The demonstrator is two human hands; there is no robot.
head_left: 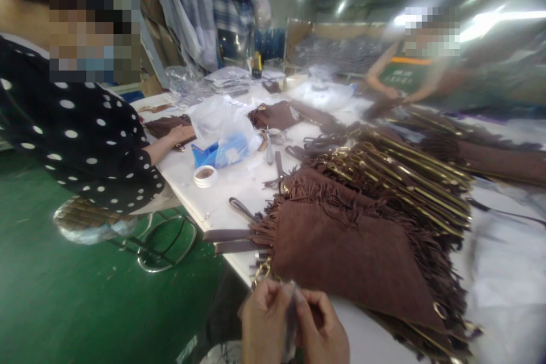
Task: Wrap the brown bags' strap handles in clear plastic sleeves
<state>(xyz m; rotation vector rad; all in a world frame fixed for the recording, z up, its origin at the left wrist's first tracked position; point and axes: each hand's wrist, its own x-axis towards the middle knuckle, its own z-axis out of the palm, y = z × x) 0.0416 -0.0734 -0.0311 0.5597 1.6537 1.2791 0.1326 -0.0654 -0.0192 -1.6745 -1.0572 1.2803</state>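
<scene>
Pinching a pale scrap (292,302) together, left hand (263,323) and right hand (322,331) meet; the fringed brown bag (341,250) lies just beyond, rightward.

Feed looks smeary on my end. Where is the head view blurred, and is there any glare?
Head view: motion blur is heaviest at the right edge, smearing the far person and the white sheet; ceiling lights flare into streaks; the fringed brown bags at centre are fairly sharp; the left hand and right hand are soft, so the small piece they pinch cannot be identified.
</scene>
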